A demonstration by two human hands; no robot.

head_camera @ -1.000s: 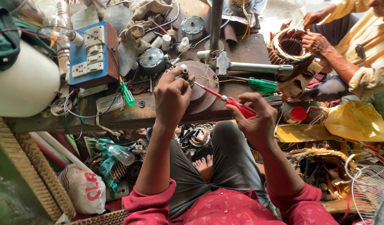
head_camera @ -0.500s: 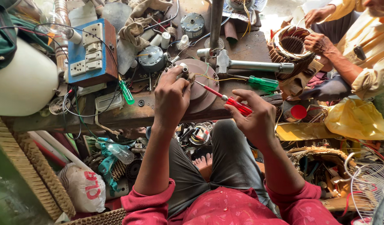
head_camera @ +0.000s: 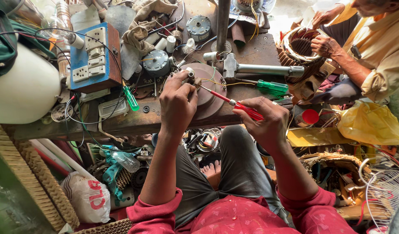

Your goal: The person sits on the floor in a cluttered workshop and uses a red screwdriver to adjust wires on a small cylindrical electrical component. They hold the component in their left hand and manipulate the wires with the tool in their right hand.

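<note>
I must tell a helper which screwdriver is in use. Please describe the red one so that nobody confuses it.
Start at the wooden workbench and find the round brown metal cover near its front edge. The red screwdriver slants across that cover, its handle in the right hand and its tip near the left hand. The other screwdrivers have green handles and lie unheld.

Small motor repair workshop, cluttered as they come.

Worn wooden bench [head_camera: 121,123] piled with small motors [head_camera: 156,63], loose wires, rags, a blue socket board [head_camera: 95,56] and green screwdrivers [head_camera: 273,86]. Copper-wound stator [head_camera: 301,47] off to the side, fan guard [head_camera: 387,195] and more motor parts under the bench. Looks like a fan and motor rewinding spot.
</note>
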